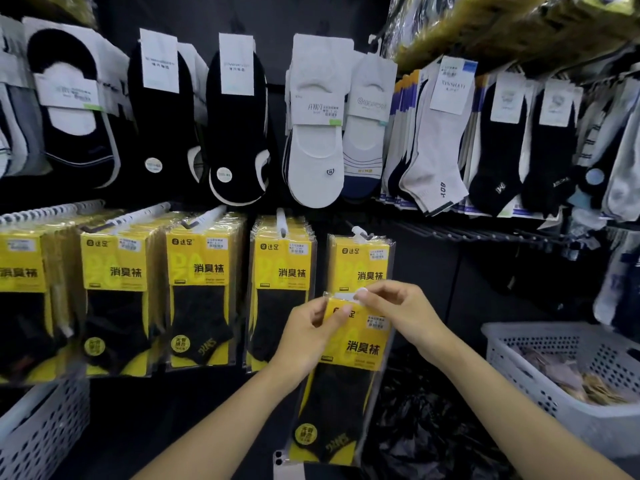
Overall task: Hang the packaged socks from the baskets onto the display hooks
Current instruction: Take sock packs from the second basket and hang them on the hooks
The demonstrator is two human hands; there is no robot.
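I hold one yellow-and-black sock pack [349, 368] upright in front of the display. My left hand [304, 344] grips its upper left edge, thumb on the front. My right hand [398, 313] pinches the white hang tab at its top. Just above and behind it hangs another yellow pack [360, 261] on a display hook [358, 233]. To the left, four more hooks carry stacks of the same yellow packs [280, 271].
A white perforated basket [540, 368] with beige socks stands at the right, another white basket [41, 424] at the lower left. Loose socks fill the upper row. Bare black hooks [467, 233] stick out to the right. Crumpled black plastic [422, 427] lies below.
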